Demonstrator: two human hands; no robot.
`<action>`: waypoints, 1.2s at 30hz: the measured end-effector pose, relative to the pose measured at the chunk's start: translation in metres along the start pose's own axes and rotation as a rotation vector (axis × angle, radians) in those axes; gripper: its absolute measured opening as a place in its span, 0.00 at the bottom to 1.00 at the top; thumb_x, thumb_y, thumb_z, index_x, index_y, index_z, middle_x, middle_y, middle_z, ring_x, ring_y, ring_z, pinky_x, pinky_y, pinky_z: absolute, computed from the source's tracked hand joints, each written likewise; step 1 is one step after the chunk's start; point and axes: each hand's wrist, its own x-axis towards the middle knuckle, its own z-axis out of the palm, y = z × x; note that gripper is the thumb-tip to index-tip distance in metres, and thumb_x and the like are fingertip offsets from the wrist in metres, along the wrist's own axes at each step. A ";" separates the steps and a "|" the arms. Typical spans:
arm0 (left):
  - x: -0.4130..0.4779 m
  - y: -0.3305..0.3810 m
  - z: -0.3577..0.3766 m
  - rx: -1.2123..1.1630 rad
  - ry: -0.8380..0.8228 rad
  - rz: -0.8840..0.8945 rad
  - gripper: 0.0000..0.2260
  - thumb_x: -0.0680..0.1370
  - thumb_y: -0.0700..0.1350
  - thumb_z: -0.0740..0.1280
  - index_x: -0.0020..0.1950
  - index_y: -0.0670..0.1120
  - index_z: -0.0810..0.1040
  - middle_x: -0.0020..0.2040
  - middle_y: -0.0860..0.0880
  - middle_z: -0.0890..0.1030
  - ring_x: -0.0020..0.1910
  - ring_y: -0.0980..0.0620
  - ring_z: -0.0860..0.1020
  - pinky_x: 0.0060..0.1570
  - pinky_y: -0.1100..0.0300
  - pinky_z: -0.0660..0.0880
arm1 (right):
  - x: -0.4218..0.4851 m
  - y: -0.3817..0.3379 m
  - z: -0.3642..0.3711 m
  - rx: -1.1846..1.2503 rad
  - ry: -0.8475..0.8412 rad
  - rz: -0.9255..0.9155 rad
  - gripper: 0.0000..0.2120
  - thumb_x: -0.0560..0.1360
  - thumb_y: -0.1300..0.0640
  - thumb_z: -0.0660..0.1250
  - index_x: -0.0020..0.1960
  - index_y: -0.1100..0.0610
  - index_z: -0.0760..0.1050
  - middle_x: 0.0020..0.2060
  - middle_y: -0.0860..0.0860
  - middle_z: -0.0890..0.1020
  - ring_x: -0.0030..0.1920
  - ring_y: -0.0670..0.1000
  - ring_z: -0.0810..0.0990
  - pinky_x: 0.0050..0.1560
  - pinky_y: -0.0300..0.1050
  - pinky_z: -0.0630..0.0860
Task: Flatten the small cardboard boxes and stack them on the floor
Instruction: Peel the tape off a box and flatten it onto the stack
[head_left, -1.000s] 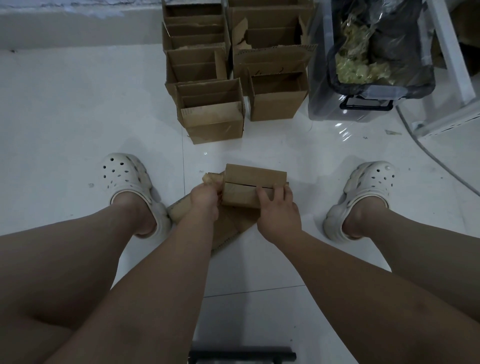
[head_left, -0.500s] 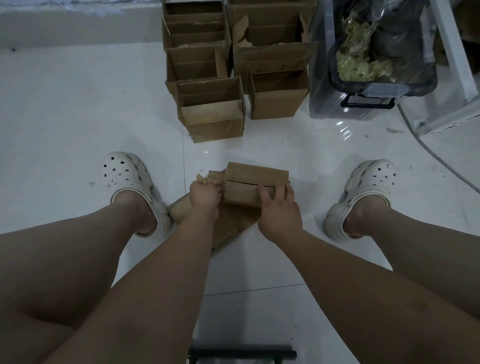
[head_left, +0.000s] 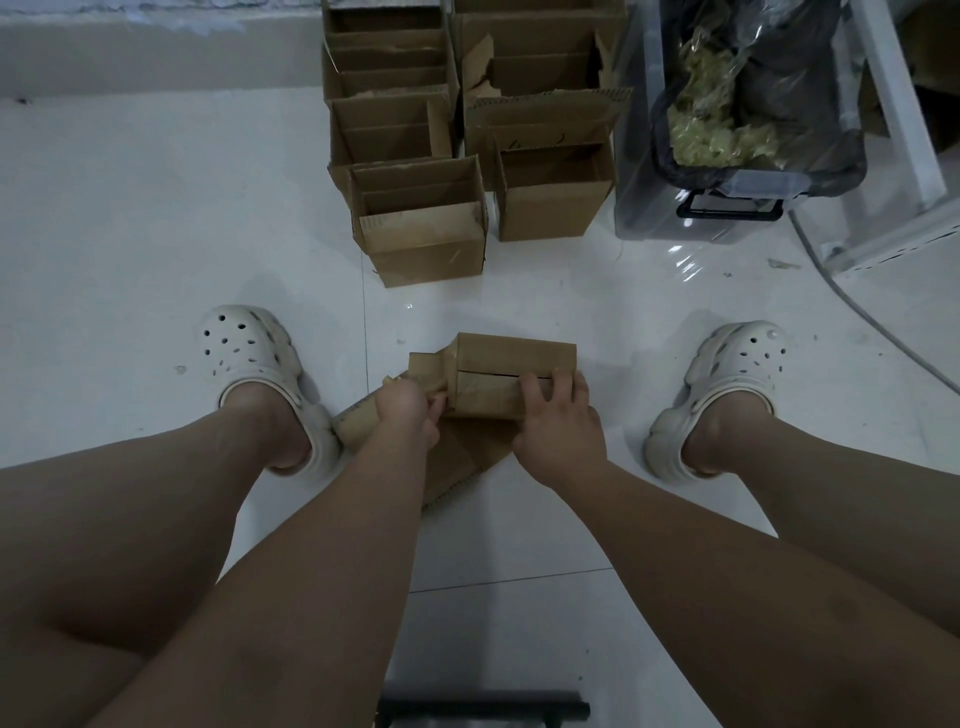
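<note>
Between my feet I hold a small brown cardboard box (head_left: 511, 361) with its taped seam facing up. My right hand (head_left: 558, 423) grips its near right side, fingers over the top. My left hand (head_left: 408, 408) is closed on a side flap (head_left: 427, 370) at the box's left end. Under the box lies flattened cardboard (head_left: 462, 457) on the white tiled floor (head_left: 156, 234). Several open small boxes (head_left: 421, 223) stand in two rows further ahead.
A clear plastic bin (head_left: 727, 156) with a dark bag and a black handle stands at the right of the boxes. A white metal frame (head_left: 909, 130) and a grey cable (head_left: 857, 312) lie at far right. My white clogs (head_left: 249, 353) flank the work spot.
The left hand has pulled the flap at the box's left end further out. The right hand and the box have barely moved.
</note>
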 end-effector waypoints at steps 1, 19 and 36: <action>-0.001 -0.003 -0.006 0.260 0.045 0.114 0.17 0.82 0.45 0.56 0.68 0.39 0.66 0.66 0.41 0.72 0.65 0.49 0.72 0.53 0.64 0.76 | 0.000 0.000 0.000 0.001 -0.006 -0.003 0.29 0.75 0.55 0.61 0.73 0.51 0.55 0.71 0.60 0.57 0.74 0.65 0.51 0.65 0.55 0.68; -0.015 0.001 -0.007 0.255 -0.111 0.159 0.09 0.82 0.39 0.53 0.59 0.44 0.70 0.43 0.46 0.75 0.40 0.52 0.77 0.35 0.61 0.75 | 0.001 -0.003 0.005 0.002 0.005 0.015 0.29 0.75 0.56 0.61 0.73 0.51 0.55 0.71 0.60 0.56 0.74 0.66 0.50 0.65 0.57 0.69; -0.019 0.008 -0.020 -0.018 -0.122 0.076 0.10 0.81 0.51 0.61 0.53 0.46 0.75 0.41 0.50 0.76 0.28 0.56 0.68 0.26 0.66 0.70 | 0.004 -0.010 0.003 -0.083 -0.142 0.012 0.42 0.76 0.56 0.61 0.76 0.45 0.35 0.76 0.59 0.44 0.74 0.66 0.52 0.70 0.59 0.59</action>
